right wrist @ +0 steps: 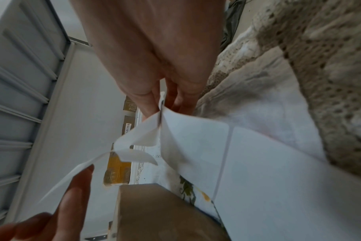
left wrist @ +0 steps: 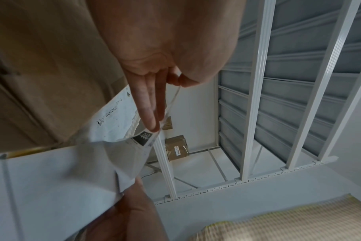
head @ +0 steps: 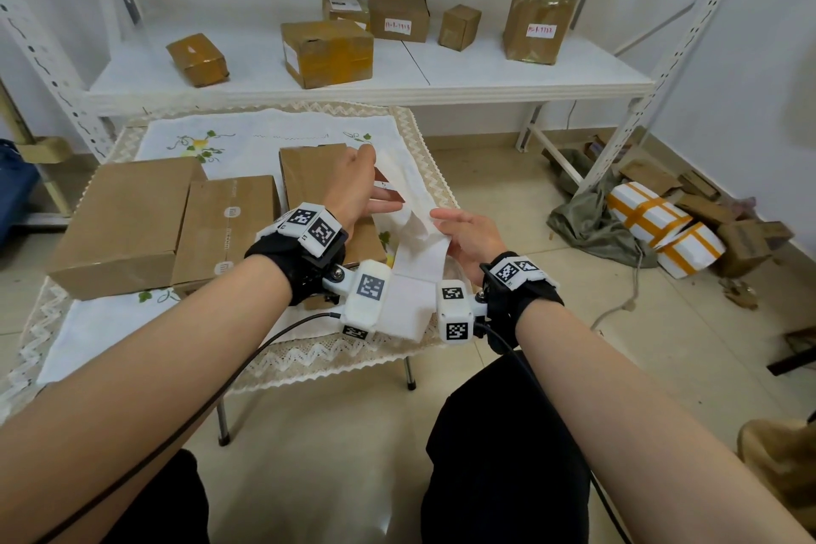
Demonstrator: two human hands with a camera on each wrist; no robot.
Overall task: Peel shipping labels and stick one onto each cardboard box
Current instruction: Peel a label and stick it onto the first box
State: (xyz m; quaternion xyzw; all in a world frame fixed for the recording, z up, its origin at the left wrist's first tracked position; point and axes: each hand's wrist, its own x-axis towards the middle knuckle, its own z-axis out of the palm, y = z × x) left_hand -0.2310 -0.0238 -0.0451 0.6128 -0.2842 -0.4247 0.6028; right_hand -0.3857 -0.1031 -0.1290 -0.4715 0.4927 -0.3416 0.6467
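Over the table's right side, my left hand (head: 375, 186) pinches the top edge of a white shipping label (head: 395, 172) between thumb and forefinger, its other fingers straight. The label curls away from the white backing strip (head: 419, 256), which my right hand (head: 455, 230) pinches near its upper end. In the left wrist view, the label (left wrist: 132, 141) shows black print below the left fingers (left wrist: 148, 112). In the right wrist view, the right fingers (right wrist: 146, 104) grip the strip (right wrist: 196, 146). Three cardboard boxes lie on the cloth: a large one (head: 119, 221), a printed one (head: 225, 225) and one (head: 309, 172) under my left hand.
A white shelf (head: 485, 75) behind the table holds several cardboard boxes, two with red-lettered labels (head: 541, 30). Its metal posts (head: 653, 93) stand at both sides. Taped parcels and scraps (head: 662, 225) lie on the floor at the right. My knees are below the table's front edge.
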